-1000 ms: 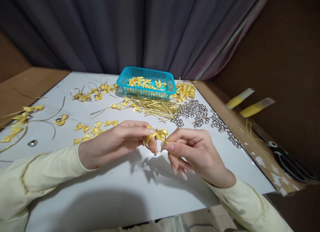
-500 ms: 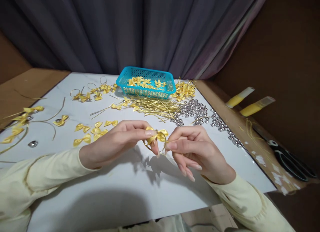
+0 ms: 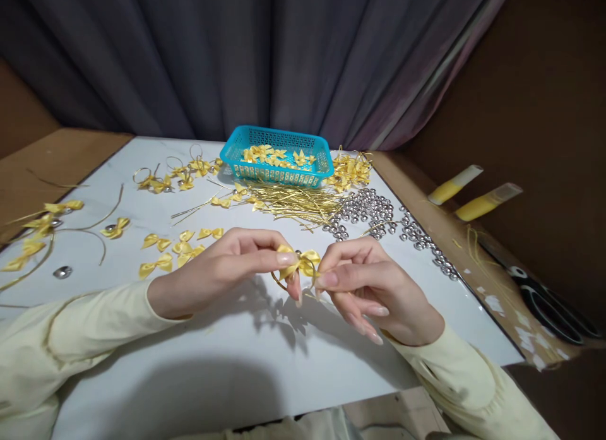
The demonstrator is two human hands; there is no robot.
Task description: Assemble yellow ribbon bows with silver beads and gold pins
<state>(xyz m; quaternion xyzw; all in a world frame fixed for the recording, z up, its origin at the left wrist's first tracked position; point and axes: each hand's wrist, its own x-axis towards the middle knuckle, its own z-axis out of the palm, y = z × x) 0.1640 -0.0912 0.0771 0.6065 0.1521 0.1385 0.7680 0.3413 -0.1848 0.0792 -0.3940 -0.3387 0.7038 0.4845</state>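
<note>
The left hand pinches a yellow bow between its thumb and fingers. The right hand has its thumb and first finger pressed together on a gold wire, which bends in a loop by the bow; its other fingers hang loose. The bow is up above the middle of the white surface. Near the far edge sits a blue basket full of little holes, and small bows lie in it. Gold strips lie in front of it. Silver beads spread toward the right edge. Past that edge are two clear tubes with yellow stuff inside.
</note>
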